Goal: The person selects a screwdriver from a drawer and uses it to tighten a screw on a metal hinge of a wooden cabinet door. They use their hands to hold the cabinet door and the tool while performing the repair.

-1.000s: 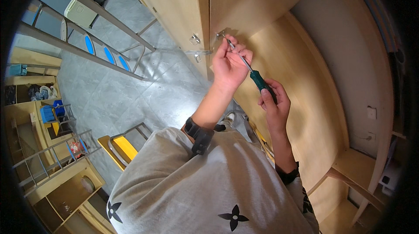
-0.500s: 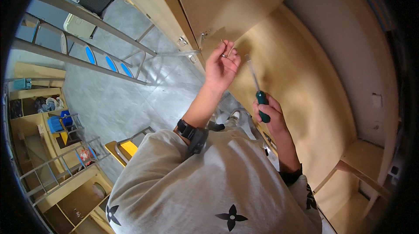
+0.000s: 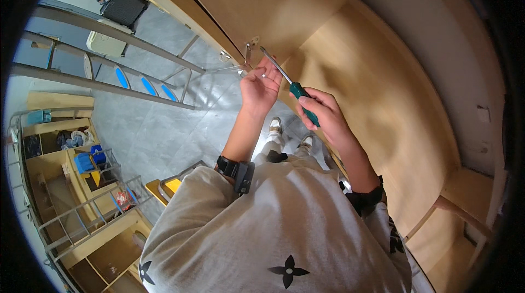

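Note:
My right hand [image 3: 321, 110] is wrapped round the green handle of a screwdriver [image 3: 302, 102]. Its metal shaft slants up and left, the tip near a small metal hinge [image 3: 249, 52] on the wooden door panel [image 3: 273, 3]. Just below that hinge is my left hand [image 3: 260, 91], palm up, its fingers loosely stretched toward the panel and a ring on one of them. The shaft passes in front of its fingertips, so any small item there is hidden from me. A second metal fitting [image 3: 224, 56] sits on the cabinet edge beside the hinge.
A curved-looking wooden cabinet interior [image 3: 377, 90] fills the right. To the left stands a metal ladder [image 3: 109, 77] with blue treads on the grey tiled floor [image 3: 158, 129]. Farther off are a dark suitcase [image 3: 124, 8], open shelves [image 3: 60, 183] and a yellow-seated chair [image 3: 172, 185].
My right hand has moved up and left, bringing the screwdriver tip close to the hinge. My left hand has shifted left and slightly down, below the hinge. The view has moved a little.

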A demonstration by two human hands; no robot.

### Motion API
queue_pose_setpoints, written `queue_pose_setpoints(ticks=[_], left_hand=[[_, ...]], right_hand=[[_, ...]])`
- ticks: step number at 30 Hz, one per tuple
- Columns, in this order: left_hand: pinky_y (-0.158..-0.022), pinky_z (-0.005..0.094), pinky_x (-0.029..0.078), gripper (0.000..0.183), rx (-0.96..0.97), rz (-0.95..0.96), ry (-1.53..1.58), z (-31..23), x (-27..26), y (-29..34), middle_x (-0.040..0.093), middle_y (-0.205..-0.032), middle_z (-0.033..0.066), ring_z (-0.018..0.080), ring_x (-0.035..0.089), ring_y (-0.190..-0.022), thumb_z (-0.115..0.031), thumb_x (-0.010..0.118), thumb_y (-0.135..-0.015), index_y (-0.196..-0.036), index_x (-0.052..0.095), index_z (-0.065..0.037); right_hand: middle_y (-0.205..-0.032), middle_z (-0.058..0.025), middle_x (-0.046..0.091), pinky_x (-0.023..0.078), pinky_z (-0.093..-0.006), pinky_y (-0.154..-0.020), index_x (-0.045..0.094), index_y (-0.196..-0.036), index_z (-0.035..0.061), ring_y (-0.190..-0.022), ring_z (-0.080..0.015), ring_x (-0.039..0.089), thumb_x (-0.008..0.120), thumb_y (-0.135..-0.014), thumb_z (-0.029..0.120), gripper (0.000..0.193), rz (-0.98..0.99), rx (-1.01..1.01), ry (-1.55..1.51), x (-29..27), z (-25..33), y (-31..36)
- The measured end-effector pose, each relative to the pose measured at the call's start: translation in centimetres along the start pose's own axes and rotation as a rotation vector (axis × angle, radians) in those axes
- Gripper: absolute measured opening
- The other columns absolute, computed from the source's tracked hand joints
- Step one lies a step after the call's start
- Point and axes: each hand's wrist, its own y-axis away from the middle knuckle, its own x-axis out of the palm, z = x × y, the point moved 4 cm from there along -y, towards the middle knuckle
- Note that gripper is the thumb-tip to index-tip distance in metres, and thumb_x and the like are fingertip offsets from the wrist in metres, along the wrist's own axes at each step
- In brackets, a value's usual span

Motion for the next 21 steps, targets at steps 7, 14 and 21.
queue_pose_setpoints(ticks=[7, 14, 21], left_hand=[[-0.074, 0.0291, 0.044, 0.033, 0.084, 0.185, 0.03, -1.6, -0.1, 0.0, 0.058, -0.097, 0.0107, 0.0181, 0.053, -0.08, 0.005, 0.041, -0.071, -0.102, 0.051, -0.001], [-0.055, 0.0239, 0.035, 0.024, 0.055, 0.116, 0.006, -1.3, 0.0, -0.3, 0.046, -0.073, 0.0037, 0.0135, 0.041, -0.058, 0.003, 0.043, -0.071, -0.094, 0.051, -0.002], [-0.051, 0.0239, 0.029, 0.014, -0.021, 0.304, 0.061, -0.7, 0.5, -0.3, 0.037, -0.065, -0.0006, 0.0105, 0.033, -0.055, -0.007, 0.046, -0.083, -0.096, 0.052, -0.004]], right_hand=[[-0.069, -0.0027, 0.05, 0.029, -0.021, -0.041, 0.054, -0.105, -0.0034, -0.048, -0.0064, 0.041, 0.047, -0.09, 0.014, 0.024, 0.019, 0.039, -0.025, 0.3, -0.3, -1.3], [-0.069, -0.0027, 0.051, 0.029, -0.021, -0.041, 0.054, -0.106, -0.0034, -0.047, -0.0069, 0.041, 0.046, -0.09, 0.016, 0.026, 0.025, 0.045, -0.012, 0.0, -0.2, -1.6], [-0.067, -0.0017, 0.05, 0.029, -0.0184, -0.039, 0.054, -0.105, -0.0038, -0.044, -0.0042, 0.039, 0.044, -0.092, 0.019, 0.028, 0.268, 0.343, -0.598, -0.6, 0.3, -2.4]])
